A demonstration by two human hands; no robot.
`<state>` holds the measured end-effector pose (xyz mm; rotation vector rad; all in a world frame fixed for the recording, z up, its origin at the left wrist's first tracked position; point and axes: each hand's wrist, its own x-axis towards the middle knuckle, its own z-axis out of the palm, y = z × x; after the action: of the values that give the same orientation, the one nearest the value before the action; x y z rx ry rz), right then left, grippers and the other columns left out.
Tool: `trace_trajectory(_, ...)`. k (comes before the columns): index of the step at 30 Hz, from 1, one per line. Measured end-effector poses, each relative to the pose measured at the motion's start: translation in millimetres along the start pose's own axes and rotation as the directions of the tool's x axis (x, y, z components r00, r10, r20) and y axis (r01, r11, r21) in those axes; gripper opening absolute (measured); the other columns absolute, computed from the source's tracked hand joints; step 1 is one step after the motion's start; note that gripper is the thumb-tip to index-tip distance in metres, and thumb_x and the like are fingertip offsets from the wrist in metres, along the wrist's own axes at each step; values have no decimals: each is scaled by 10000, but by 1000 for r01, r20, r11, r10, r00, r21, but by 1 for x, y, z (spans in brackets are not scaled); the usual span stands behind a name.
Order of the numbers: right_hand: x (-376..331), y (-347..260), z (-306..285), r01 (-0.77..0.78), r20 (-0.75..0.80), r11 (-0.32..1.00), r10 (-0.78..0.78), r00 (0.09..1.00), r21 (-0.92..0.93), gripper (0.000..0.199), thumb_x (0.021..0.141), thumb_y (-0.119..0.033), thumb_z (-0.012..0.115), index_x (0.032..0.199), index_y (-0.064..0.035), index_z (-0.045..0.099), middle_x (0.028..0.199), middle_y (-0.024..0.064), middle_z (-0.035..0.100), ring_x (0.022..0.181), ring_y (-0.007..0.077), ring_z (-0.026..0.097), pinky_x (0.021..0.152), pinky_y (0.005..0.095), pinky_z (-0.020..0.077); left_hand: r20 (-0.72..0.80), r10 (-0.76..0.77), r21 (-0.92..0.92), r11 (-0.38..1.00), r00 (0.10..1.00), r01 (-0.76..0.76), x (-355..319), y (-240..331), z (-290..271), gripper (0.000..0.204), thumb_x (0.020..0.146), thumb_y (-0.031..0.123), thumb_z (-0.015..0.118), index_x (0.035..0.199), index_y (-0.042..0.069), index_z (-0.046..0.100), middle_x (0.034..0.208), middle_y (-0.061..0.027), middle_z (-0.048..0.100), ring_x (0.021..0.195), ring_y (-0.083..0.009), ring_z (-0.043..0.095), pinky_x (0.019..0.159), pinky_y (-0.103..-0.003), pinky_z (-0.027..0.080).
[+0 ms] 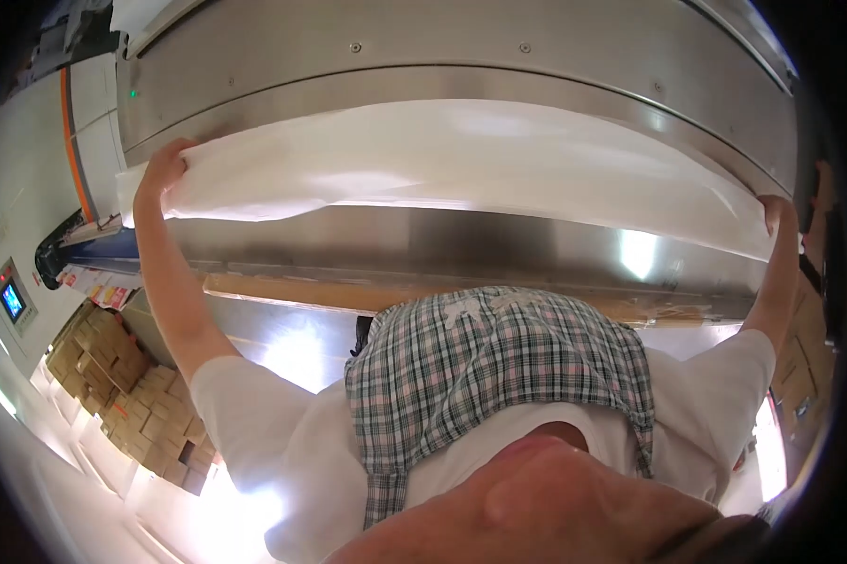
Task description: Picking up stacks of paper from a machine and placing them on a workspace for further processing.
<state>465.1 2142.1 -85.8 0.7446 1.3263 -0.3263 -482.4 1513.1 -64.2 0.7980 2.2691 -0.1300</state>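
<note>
White sheet (461,160) gripped by left hand (165,169) and right hand (774,212); brown boxes (132,395) stacked lower left.

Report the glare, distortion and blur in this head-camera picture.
Head view: bright glare patches sit on the steel machine panel and wash out the floor at lower left; the fisheye bends the machine's straight edges into arcs and leaves a black rim; the white sheet, gripped by the left hand and right hand, is nearly overexposed; the face close to the lens is blurred.
</note>
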Motion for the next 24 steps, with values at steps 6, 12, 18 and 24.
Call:
trace_trajectory(6,-22,92,62,-101,-541,894,350,765,436,624,592,86,653,1167,-119,524,1147,135,549,1058,297,532,864,380,455,-612,390,125,907,688,-403,-36,38,33,322,750,42,479,1041,102,603,1028,-113,602,1003,-302,547,900,-349,403)
trace_trajectory(12,-141,-173,-19,505,-993,860,113,-45,75,543,725,-3,567,1250,-71,444,1272,92,469,1198,243,415,1008,344,300,-572,440,-417,571,692,-707,-175,224,74,275,772,-12,522,1040,9,579,1050,-101,610,1004,-179,563,893,-297,401)
trace_trajectory(18,-227,-415,-68,481,-856,710,-464,-230,-514,532,635,39,570,1146,-99,521,1282,75,430,1214,275,364,999,412,299,-478,851,-130,178,219,-975,-192,359,172,335,734,129,615,1045,30,542,1099,-136,541,1051,-289,495,927,-437,383)
trace_trajectory(24,-187,-452,-102,476,-878,747,-317,-359,-464,317,679,-6,573,992,-57,567,1059,88,555,1014,282,497,880,392,388,-526,819,273,418,230,-866,-170,370,207,386,786,222,577,1110,27,504,1135,-131,517,1062,-318,473,905,-470,359)
